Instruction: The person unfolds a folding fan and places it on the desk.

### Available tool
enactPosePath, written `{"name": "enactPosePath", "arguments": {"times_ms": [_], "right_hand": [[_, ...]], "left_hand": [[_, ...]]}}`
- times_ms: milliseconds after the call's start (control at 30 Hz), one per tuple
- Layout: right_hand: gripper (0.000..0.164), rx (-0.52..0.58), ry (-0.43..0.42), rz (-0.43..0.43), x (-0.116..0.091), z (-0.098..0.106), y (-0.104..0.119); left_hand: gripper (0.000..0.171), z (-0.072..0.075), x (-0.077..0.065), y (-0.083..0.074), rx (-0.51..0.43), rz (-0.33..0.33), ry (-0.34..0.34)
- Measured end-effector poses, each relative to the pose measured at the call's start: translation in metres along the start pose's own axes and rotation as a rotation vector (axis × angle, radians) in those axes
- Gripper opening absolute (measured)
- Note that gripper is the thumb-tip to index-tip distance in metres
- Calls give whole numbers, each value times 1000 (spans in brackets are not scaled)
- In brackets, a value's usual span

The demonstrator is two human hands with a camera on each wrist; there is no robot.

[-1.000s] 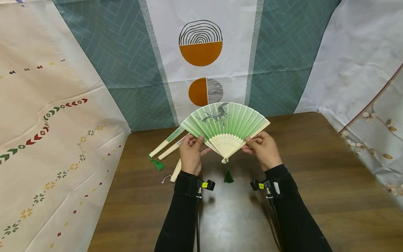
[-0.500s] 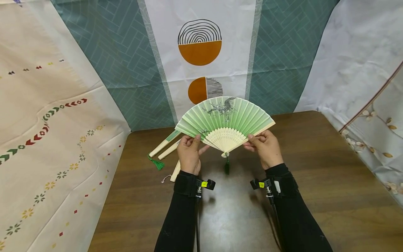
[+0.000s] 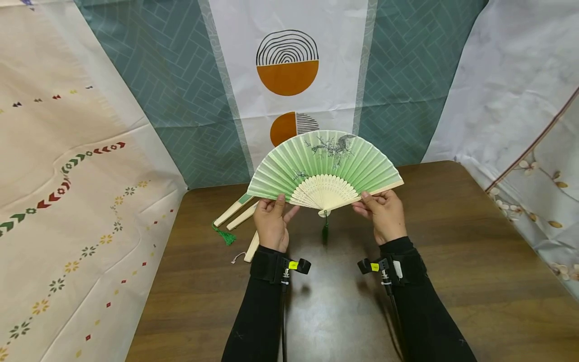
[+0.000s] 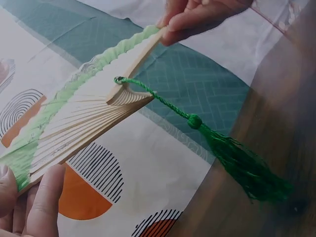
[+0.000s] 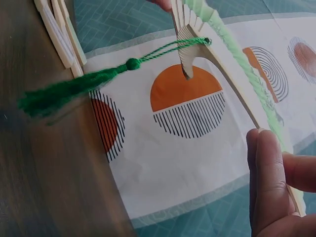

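A green folding fan (image 3: 289, 168) with pale slatted ribs and a dark bird-and-branch print is spread wide above the table in the head view. My left hand (image 3: 272, 223) pinches its left end rib between thumb and fingers. At the opposite end rib, my right hand (image 3: 385, 217) pinches likewise, thumb on the near face. From the pivot hangs a green tassel (image 4: 242, 163), seen large in the left wrist view. In the right wrist view the fan's outer rib (image 5: 232, 89) runs down to my right fingers.
Several folded fans (image 3: 242, 216) lie on the wooden table (image 3: 452, 281) left of my left hand, partly hidden by it and by the spread fan. One has a green tassel (image 3: 224, 235). Patterned cloth (image 3: 181, 90) hangs behind the table.
The fan has spread wider and risen, its two end ribs now lying flatter. My hands have shifted slightly apart while keeping their pinch. The folded fans on the table have stayed put.
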State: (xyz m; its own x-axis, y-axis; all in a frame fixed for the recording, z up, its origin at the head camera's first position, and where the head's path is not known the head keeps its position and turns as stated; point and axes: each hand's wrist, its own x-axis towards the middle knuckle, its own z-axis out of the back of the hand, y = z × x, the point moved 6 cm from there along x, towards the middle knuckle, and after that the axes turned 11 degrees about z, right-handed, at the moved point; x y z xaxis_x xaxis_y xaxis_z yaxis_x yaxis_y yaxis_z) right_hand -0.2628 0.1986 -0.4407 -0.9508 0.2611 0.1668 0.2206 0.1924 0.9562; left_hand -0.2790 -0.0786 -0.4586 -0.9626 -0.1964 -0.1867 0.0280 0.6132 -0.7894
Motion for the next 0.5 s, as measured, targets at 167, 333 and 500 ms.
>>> {"name": "enactPosePath", "arguments": {"times_ms": [167, 333, 500], "right_hand": [[13, 43, -39, 0, 1, 2, -3], [13, 72, -84, 14, 2, 4, -5], [11, 116, -136, 26, 4, 7, -7]], "left_hand": [[16, -1, -2, 2, -41, -1, 11], [21, -5, -2, 5, -99, -6, 26], [16, -9, -1, 12, -144, -2, 25]]}}
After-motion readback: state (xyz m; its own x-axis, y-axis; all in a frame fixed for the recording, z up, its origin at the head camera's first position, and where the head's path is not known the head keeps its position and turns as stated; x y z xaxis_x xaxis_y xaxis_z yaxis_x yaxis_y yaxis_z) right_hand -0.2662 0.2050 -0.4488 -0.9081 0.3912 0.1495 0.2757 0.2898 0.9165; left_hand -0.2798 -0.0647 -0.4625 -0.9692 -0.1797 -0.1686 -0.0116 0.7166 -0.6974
